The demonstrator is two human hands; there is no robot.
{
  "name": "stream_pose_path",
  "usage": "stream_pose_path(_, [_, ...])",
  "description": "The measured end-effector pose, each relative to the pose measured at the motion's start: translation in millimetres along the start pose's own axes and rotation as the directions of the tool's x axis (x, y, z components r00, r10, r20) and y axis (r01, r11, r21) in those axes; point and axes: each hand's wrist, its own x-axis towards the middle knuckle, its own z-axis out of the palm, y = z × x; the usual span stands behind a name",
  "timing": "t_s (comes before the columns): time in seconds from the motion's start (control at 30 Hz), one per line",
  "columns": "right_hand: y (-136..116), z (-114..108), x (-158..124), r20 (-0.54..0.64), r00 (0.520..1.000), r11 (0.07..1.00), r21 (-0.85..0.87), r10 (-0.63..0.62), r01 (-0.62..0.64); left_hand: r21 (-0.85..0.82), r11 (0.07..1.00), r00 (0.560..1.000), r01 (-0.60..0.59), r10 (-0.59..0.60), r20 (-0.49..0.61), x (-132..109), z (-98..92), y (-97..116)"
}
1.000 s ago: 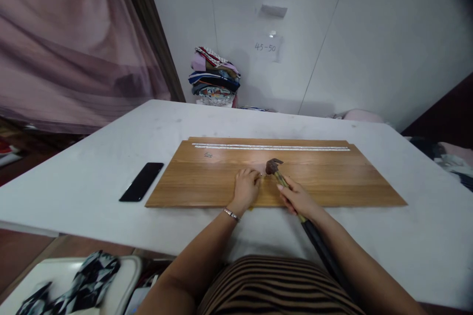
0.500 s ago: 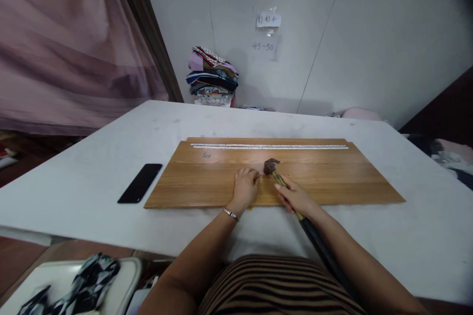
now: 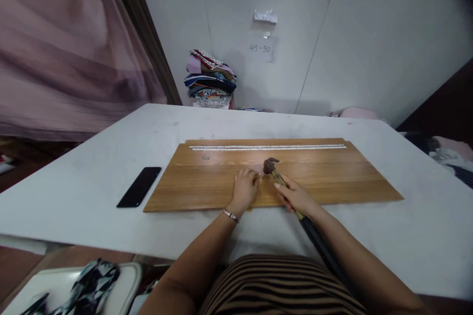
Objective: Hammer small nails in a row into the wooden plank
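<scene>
A wooden board (image 3: 314, 177) lies flat in front of me. Low over its middle, my right hand (image 3: 291, 193) grips a claw hammer (image 3: 271, 166) by the handle, the rusty head just right of my left fingers. My left hand (image 3: 246, 187), a bracelet on its wrist, rests on the board with thumb and fingertips closed around a small nail (image 3: 259, 175); only a bit of it shows. Several loose nails (image 3: 206, 157) lie at the board's upper left. Two white measuring strips (image 3: 268, 148) run along the far edge.
A black phone (image 3: 139, 187) lies on the white table (image 3: 84, 182) left of the board. Folded clothes (image 3: 210, 78) are stacked against the wall behind. A pale stool (image 3: 127, 278) with patterned cloth stands at lower left. Paper notes (image 3: 261, 49) hang on the wall.
The view has tilted slightly upward and shifted a little. Both hands and the hammer hold nearly the same position over the board.
</scene>
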Motion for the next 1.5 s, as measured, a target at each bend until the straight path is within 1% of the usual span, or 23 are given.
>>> stream_pose_path(0.2, [1.8,1.1,2.0,0.024,1.000,1.000,0.007,-0.016,0.016,-0.003,1.000,1.000,-0.004,0.004,0.004,0.9,0.6,-1.0])
stream_pose_path(0.37, [-0.2,-0.1,0.2,-0.005,1.000,1.000,-0.009,-0.008,0.008,0.002,1.000,1.000,-0.015,0.015,-0.005,0.7,1.1,-1.8])
stream_pose_path(0.57, [1.6,-0.3,0.5,0.041,0.999,1.000,-0.003,-0.026,0.026,0.003,1.000,1.000,-0.017,0.017,-0.010,0.8,1.2,-1.8])
stream_pose_path(0.73, [3.8,0.1,2.4,0.024,1.000,1.000,0.010,-0.019,0.019,0.002,1.000,1.000,-0.009,0.009,-0.006,0.6,0.3,-1.1])
stream_pose_path(0.9, [4.2,1.2,1.0,0.042,0.999,1.000,0.026,-0.012,0.011,0.003,1.000,1.000,-0.008,0.008,-0.010,1.1,0.3,-0.9])
stream_pose_path(1.17, [1.4,0.1,0.9,0.015,1.000,1.000,0.000,-0.009,0.009,-0.003,1.000,0.998,0.017,-0.017,-0.058,1.6,0.8,-1.8])
stream_pose_path(1.37, [3.4,0.7,2.6,0.030,0.999,1.000,-0.006,-0.018,0.018,0.013,1.000,1.000,0.005,-0.005,-0.025,1.8,-0.2,-1.5])
stream_pose_path(1.5, [2.1,0.4,0.9,0.017,1.000,1.000,-0.007,-0.010,0.011,-0.005,1.000,1.000,0.003,-0.003,-0.027,1.8,0.4,-2.2])
